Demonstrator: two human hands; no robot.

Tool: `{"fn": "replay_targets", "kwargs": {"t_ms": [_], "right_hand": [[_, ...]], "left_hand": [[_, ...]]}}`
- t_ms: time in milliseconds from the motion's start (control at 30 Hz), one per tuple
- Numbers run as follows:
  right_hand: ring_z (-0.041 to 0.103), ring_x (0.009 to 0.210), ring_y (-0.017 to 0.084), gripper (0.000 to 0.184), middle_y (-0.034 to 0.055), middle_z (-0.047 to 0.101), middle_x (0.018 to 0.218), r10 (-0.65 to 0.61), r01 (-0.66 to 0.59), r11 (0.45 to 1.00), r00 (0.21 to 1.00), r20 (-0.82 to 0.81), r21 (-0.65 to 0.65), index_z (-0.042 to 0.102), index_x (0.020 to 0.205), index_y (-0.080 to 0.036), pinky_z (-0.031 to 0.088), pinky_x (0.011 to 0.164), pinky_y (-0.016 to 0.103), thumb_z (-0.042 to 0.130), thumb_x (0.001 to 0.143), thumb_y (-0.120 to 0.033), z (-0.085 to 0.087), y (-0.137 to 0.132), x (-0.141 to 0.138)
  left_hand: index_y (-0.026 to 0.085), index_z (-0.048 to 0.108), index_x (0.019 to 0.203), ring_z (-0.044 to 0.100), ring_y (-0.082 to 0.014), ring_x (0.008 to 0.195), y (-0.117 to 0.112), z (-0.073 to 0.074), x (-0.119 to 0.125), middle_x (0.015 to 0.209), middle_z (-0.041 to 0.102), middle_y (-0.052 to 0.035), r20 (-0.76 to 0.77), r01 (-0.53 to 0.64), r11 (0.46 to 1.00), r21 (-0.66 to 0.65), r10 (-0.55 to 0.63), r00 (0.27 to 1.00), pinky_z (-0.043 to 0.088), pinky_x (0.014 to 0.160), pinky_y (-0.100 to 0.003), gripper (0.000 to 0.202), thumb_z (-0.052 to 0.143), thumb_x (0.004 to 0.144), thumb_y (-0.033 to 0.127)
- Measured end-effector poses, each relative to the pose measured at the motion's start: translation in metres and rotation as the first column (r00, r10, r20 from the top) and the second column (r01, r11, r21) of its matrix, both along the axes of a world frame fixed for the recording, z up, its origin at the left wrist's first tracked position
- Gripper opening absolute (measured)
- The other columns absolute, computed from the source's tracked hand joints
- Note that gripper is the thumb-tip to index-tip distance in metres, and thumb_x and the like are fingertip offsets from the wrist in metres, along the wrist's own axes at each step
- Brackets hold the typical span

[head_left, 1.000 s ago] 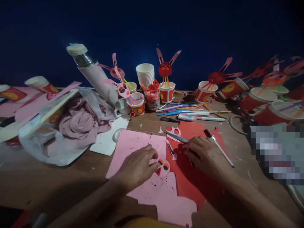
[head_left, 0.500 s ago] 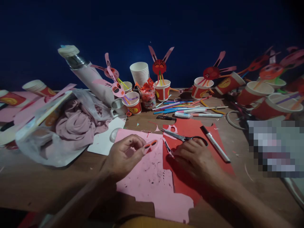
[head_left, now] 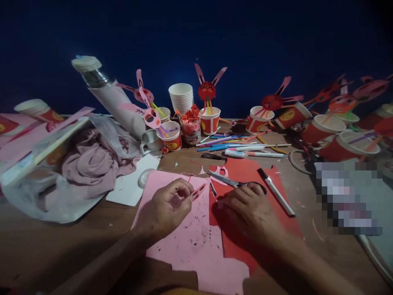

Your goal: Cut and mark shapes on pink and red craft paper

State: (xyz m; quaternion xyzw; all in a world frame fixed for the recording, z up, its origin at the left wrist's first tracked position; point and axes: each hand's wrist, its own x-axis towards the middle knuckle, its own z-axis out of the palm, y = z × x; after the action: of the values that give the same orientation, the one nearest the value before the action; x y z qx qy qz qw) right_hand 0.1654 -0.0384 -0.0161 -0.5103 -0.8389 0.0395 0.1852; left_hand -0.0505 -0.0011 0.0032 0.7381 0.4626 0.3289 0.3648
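My left hand (head_left: 172, 207) is closed in a pinch on a small pink paper cutout (head_left: 199, 190) with red and black markings, tilted above a pink sheet (head_left: 184, 237). My right hand (head_left: 250, 207) bends over a red sheet (head_left: 245, 166), fingers drawn together at the lower end of a narrow pink paper strip (head_left: 213, 189) with a black centre. Its fingertips hide that end. Just beyond the knuckles lie scissors (head_left: 225, 179), their handles partly behind the hand. To its right, a black-capped white marker (head_left: 278, 194) lies on the red sheet.
Red paper cups (head_left: 210, 123) with rabbit-faced figures stand along the back. Coloured sticks and pens (head_left: 233, 143) lie before them. At left are a steel mug (head_left: 152, 141), a flask (head_left: 119, 106) and a plastic bag (head_left: 46, 196) with pink cloth. A blurred-out object (head_left: 344, 200) lies at right.
The cutout in my left hand has tilted and shows more edge-on. My right fingers have slid slightly left, covering more of the strip's lower end. The view has shifted a little.
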Motion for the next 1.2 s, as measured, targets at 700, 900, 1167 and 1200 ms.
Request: {"fn": "replay_targets", "kwargs": {"t_ms": [700, 900, 1167, 1200], "right_hand": [[0.053, 0.066, 0.014, 0.016, -0.0005, 0.065, 0.071, -0.039, 0.035, 0.996, 0.998, 0.058, 0.079, 0.063, 0.074, -0.021, 0.028, 0.067, 0.03, 0.05, 0.084, -0.023, 0.026, 0.034, 0.0], [0.057, 0.078, 0.023, 0.02, 0.0076, 0.068, 0.083, -0.173, 0.162, 0.972, 0.983, 0.055, 0.167, 0.062, 0.098, -0.018, 0.029, 0.07, 0.034, 0.051, 0.083, -0.024, 0.029, 0.075, 0.005], [0.06, 0.071, 0.018, 0.015, 0.0037, 0.07, 0.076, -0.165, 0.167, 0.977, 0.986, -0.029, 0.131, 0.064, 0.081, -0.018, 0.03, 0.071, 0.033, 0.051, 0.084, -0.025, 0.009, 0.038, 0.037], [0.06, 0.07, 0.017, 0.016, 0.0033, 0.07, 0.076, -0.16, 0.164, 0.978, 0.986, -0.041, 0.126, 0.064, 0.079, -0.018, 0.03, 0.072, 0.033, 0.05, 0.084, -0.024, 0.01, 0.034, 0.038]], "left_hand": [[0.018, 0.048, 0.073, 0.056, -0.0139, 0.078, 0.002, -0.015, -0.009, 0.083, 0.053, -0.0014, 0.255, -0.156, 0.987, -0.035, 0.16, 0.954, 0.048, 0.066, -0.027, 0.007, 0.051, 0.079, 0.018], [0.019, 0.047, 0.075, 0.056, -0.0111, 0.074, -0.001, -0.014, -0.005, 0.083, 0.055, -0.0015, 0.19, -0.137, 0.983, 0.126, 0.112, 0.975, 0.048, 0.063, -0.023, 0.01, 0.046, 0.078, 0.01], [0.017, 0.051, 0.077, 0.053, -0.0155, 0.077, -0.02, -0.029, 0.016, 0.085, 0.061, -0.0038, -0.219, 0.274, 0.849, 0.452, -0.192, 0.957, 0.042, 0.067, -0.03, 0.011, 0.05, 0.075, 0.006], [0.016, 0.051, 0.076, 0.053, -0.0161, 0.077, -0.023, -0.031, 0.019, 0.086, 0.061, -0.0041, -0.256, 0.308, 0.834, 0.457, -0.208, 0.944, 0.041, 0.068, -0.031, 0.01, 0.05, 0.075, 0.007]]}}
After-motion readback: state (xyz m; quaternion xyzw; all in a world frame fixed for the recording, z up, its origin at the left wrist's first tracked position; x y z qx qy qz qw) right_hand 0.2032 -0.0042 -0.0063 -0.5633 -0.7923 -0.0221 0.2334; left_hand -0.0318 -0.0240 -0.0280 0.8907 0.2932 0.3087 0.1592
